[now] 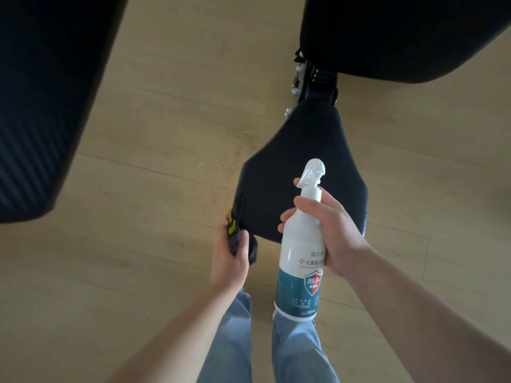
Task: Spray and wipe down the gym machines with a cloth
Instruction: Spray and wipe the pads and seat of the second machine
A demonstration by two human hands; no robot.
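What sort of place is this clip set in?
Probably a gym or workout room: a black padded seat on a metal adjuster bracket, a larger dark pad beyond it, and wood-look flooring.

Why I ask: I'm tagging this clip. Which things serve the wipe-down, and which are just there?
In use: spray bottle in right hand; dark cloth in left hand; black seat pad.
Just there: large dark pad at left; wood floor.

The person wears light blue denim trousers (235, 344), softly creased along their length. Both forearms (177, 327) are bare, and so are the left hand (231, 255) and right hand (334, 230).
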